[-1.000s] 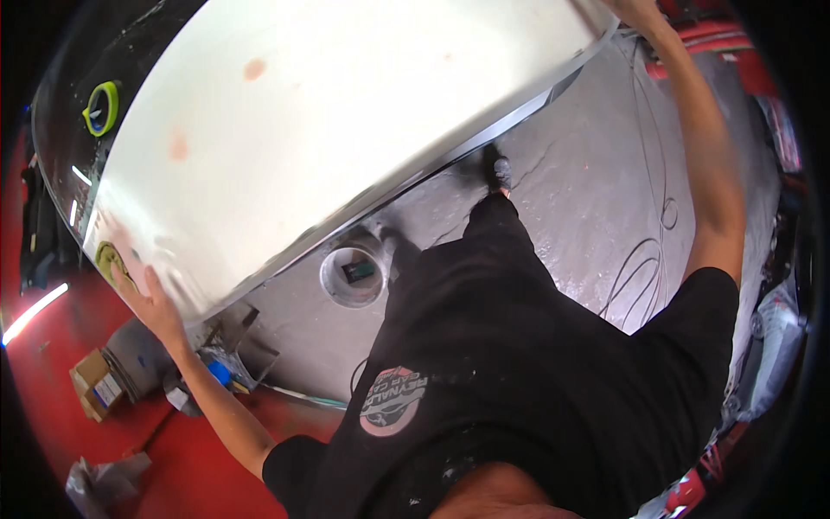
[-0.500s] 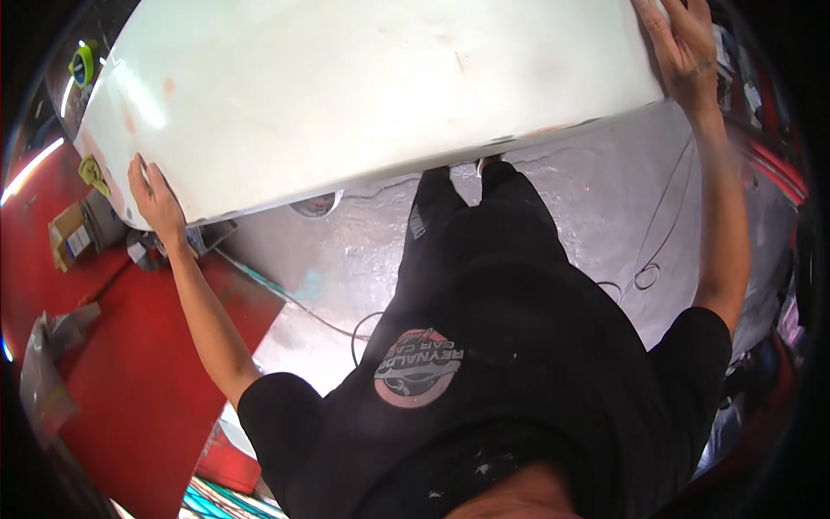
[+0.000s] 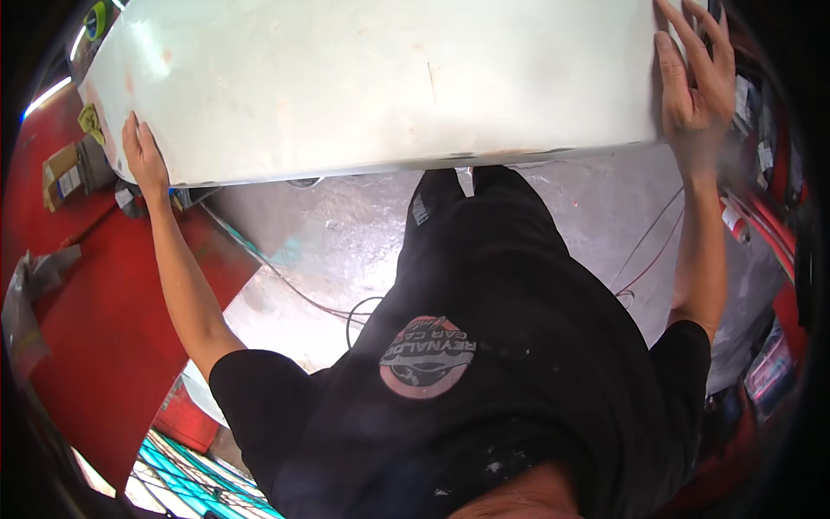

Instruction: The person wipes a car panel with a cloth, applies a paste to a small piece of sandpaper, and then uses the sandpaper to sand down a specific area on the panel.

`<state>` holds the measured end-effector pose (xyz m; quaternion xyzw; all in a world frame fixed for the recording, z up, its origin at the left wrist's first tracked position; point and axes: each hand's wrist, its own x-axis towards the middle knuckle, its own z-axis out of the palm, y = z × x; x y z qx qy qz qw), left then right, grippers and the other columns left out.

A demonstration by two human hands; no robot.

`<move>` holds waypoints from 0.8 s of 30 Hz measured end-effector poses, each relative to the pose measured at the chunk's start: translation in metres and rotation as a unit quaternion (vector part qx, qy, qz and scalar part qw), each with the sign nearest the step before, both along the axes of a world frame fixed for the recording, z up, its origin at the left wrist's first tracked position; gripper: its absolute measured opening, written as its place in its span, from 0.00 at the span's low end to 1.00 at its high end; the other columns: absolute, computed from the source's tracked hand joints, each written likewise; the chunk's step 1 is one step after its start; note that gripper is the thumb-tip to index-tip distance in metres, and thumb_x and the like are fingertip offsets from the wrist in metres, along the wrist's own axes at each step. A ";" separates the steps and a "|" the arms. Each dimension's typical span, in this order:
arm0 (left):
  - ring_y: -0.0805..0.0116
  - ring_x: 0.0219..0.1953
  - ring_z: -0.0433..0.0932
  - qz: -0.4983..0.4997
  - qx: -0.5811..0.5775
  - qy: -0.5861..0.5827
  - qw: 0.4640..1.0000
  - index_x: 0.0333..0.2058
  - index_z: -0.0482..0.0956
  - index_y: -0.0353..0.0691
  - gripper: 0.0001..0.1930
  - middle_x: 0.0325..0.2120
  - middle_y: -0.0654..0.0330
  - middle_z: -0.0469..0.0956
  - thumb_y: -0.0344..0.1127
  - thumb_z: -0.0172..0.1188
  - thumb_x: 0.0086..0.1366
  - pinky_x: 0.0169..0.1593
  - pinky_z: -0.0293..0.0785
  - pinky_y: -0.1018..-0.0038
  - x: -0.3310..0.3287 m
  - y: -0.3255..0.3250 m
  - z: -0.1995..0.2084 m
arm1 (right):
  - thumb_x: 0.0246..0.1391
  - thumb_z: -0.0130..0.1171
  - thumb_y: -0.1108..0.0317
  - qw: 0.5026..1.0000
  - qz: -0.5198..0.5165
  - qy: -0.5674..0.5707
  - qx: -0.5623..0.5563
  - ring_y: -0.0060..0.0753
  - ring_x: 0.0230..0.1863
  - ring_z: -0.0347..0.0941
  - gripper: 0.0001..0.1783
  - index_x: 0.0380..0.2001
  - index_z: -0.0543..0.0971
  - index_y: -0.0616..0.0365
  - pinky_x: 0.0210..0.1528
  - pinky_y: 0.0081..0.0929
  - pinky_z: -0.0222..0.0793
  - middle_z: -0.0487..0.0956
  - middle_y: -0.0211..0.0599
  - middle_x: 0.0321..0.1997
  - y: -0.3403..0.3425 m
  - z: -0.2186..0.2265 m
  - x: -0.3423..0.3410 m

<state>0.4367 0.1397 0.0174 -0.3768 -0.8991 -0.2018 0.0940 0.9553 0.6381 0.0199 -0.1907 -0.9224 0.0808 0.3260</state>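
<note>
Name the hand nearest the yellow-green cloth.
The left hand, at the left end of the white panel, close to the yellow-green cloth; the right hand is at the opposite end.

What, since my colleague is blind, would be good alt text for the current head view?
A person's left hand and right hand rest on opposite ends of a large, smudged, whitish panel. Below it in the picture are a black shirt, grey floor and, at left, a red surface.
</note>
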 end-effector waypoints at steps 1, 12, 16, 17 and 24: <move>0.52 0.69 0.66 -0.002 -0.007 0.005 1.000 0.64 0.71 0.31 0.24 0.65 0.45 0.69 0.40 0.49 0.78 0.71 0.58 0.64 0.000 0.001 0.000 | 0.59 0.54 0.76 1.000 0.003 -0.004 0.006 0.57 0.63 0.70 0.18 0.51 0.79 0.73 0.66 0.42 0.65 0.71 0.59 0.61 0.001 0.000 0.001; 0.52 0.69 0.66 0.011 -0.008 -0.001 1.000 0.65 0.70 0.32 0.24 0.65 0.46 0.69 0.41 0.48 0.78 0.72 0.58 0.64 -0.001 -0.001 0.000 | 0.65 0.58 0.72 0.999 0.045 0.026 0.009 0.45 0.70 0.66 0.19 0.59 0.82 0.49 0.71 0.36 0.61 0.76 0.39 0.65 0.008 -0.007 0.001; 0.52 0.69 0.66 0.007 -0.012 0.005 1.000 0.65 0.71 0.32 0.24 0.65 0.46 0.70 0.41 0.48 0.78 0.71 0.58 0.64 -0.002 0.004 0.000 | 0.63 0.61 0.74 0.998 0.046 0.048 -0.012 0.44 0.70 0.67 0.20 0.56 0.85 0.44 0.70 0.38 0.61 0.77 0.36 0.63 0.014 -0.007 0.003; 0.51 0.69 0.66 0.008 -0.013 0.007 1.000 0.65 0.71 0.32 0.24 0.65 0.45 0.70 0.41 0.48 0.78 0.72 0.58 0.64 -0.002 0.005 -0.001 | 0.63 0.61 0.74 0.998 0.045 0.044 -0.010 0.44 0.70 0.67 0.20 0.56 0.85 0.45 0.71 0.38 0.61 0.77 0.36 0.63 0.015 -0.007 0.004; 0.49 0.69 0.64 0.005 -0.006 0.005 1.000 0.64 0.72 0.32 0.23 0.65 0.44 0.70 0.40 0.49 0.77 0.73 0.55 0.62 -0.006 -0.008 -0.011 | 0.62 0.59 0.76 0.998 0.031 -0.005 0.052 0.42 0.66 0.72 0.19 0.56 0.84 0.51 0.70 0.37 0.63 0.80 0.38 0.61 0.022 -0.012 0.010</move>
